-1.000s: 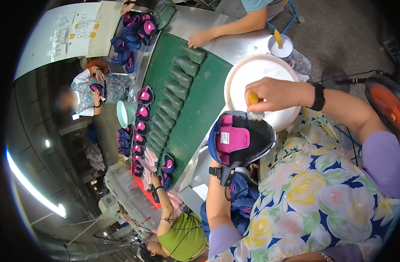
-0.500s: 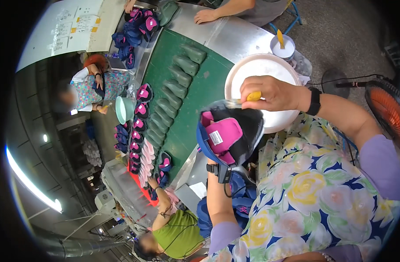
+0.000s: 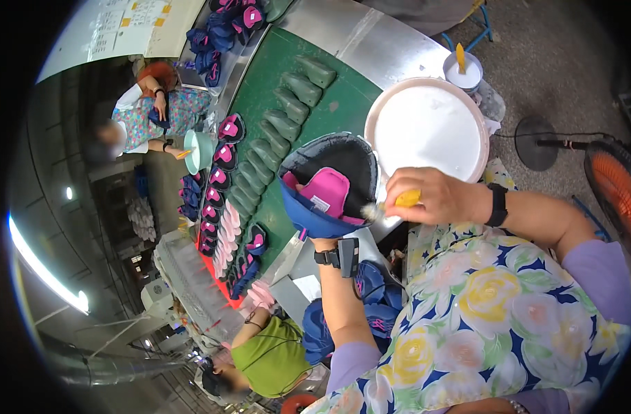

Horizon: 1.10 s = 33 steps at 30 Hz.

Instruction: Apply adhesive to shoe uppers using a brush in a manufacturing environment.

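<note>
A navy shoe upper point(image 3: 327, 219) with a pink tongue point(image 3: 327, 190) and a black lining is held by my left hand point(image 3: 322, 243) from beneath; most of its fingers are hidden by the upper. My right hand point(image 3: 426, 196) is closed round the yellow handle of a brush point(image 3: 407, 199). Its pale bristles touch the right edge of the upper, near the lining. Just beyond my right hand stands a round pale pink basin point(image 3: 426, 82) with white liquid inside. More navy uppers point(image 3: 372, 283) are heaped beside my left forearm.
Green shoe lasts point(image 3: 282, 126) line a green belt point(image 3: 350, 103), alongside rows of uppers point(image 3: 226, 156) and pink pieces point(image 3: 227, 238). A tub point(image 3: 464, 74) holding another yellow brush stands past the basin. Co-workers sit across and at left. An orange fan point(image 3: 608, 186) is at right.
The upper has moved left and turned, so its opening shows more of the lining. My right hand and brush have come down from its top edge to its right edge.
</note>
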Tool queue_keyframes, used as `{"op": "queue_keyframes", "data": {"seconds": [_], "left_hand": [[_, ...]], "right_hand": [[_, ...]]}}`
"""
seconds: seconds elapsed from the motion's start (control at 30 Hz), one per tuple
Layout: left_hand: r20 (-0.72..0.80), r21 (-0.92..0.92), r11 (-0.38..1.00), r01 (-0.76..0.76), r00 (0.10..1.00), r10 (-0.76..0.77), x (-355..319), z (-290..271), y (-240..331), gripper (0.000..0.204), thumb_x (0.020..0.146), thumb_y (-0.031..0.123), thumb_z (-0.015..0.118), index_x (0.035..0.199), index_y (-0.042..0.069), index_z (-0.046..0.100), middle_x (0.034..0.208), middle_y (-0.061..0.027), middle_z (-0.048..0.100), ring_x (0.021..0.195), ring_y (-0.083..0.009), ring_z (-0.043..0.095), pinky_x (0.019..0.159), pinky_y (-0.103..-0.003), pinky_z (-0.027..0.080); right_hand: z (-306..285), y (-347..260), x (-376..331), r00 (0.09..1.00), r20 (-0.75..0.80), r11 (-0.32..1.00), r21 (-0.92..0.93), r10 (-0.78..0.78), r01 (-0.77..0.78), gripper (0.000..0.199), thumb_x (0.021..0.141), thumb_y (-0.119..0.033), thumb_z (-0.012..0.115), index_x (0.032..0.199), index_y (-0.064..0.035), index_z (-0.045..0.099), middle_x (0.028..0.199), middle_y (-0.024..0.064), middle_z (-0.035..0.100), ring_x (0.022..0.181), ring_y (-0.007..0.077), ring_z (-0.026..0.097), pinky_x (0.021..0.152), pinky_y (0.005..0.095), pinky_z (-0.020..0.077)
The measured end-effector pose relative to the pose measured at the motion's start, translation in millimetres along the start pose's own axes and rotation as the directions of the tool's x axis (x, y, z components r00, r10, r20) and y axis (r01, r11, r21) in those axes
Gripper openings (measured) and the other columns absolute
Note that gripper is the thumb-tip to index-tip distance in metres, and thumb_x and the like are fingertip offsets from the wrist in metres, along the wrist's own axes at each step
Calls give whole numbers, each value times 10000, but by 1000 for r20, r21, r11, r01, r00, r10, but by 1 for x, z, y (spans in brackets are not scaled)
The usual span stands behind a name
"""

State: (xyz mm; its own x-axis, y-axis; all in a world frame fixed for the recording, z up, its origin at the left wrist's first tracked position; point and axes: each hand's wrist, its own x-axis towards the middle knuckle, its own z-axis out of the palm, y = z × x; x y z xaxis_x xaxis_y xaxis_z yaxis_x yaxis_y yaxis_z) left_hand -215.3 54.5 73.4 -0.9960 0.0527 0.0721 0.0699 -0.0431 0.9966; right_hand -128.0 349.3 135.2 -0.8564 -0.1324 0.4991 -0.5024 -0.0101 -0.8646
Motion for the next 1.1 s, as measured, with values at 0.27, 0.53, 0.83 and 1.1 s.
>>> {"op": "queue_keyframes", "data": {"seconds": [0.27, 0.53, 0.83, 1.1], "left_hand": [[36, 310, 937, -159, 987, 156, -20, 9, 9, 697, 973, 250, 581, 1543, 52, 231, 1544, -114, 347, 1371, -257, 415, 1142, -426, 349], [-51, 123, 985, -123, 990, 130, -20, 18, 10, 617, 999, 234, 536, 1527, 61, 269, 1504, -99, 390, 1324, -243, 454, 1112, -414, 382], [-109, -96, 989, -110, 989, 99, -16, 27, 20, 533, 1027, 216, 485, 1510, 70, 312, 1459, -82, 438, 1270, -226, 498, 1078, -401, 418], [-139, -233, 969, -78, 989, 46, -18, 19, 18, 488, 1042, 206, 459, 1498, 76, 342, 1428, -73, 471, 1234, -214, 527, 1054, -391, 442]], "right_hand": [[5, -5, 10, 997, -79, 1000, -5, 23, -24, 157, 845, -62, 744, 936, -56, 616, 899, 77, 633, 811, 228, 646, 719, 316, 512], [16, 3, 7, 988, -115, 995, 12, 102, -101, 138, 845, -70, 743, 898, -59, 616, 875, 77, 624, 791, 221, 641, 714, 320, 510], [-24, 9, 36, 957, -289, 983, -179, -9, -44, 145, 857, -90, 737, 899, -40, 608, 857, 75, 630, 782, 223, 652, 697, 309, 502], [-24, 14, 39, 970, -242, 969, -226, 38, -95, 119, 856, -103, 733, 885, -45, 634, 844, 85, 616, 776, 220, 637, 700, 313, 498]]}}
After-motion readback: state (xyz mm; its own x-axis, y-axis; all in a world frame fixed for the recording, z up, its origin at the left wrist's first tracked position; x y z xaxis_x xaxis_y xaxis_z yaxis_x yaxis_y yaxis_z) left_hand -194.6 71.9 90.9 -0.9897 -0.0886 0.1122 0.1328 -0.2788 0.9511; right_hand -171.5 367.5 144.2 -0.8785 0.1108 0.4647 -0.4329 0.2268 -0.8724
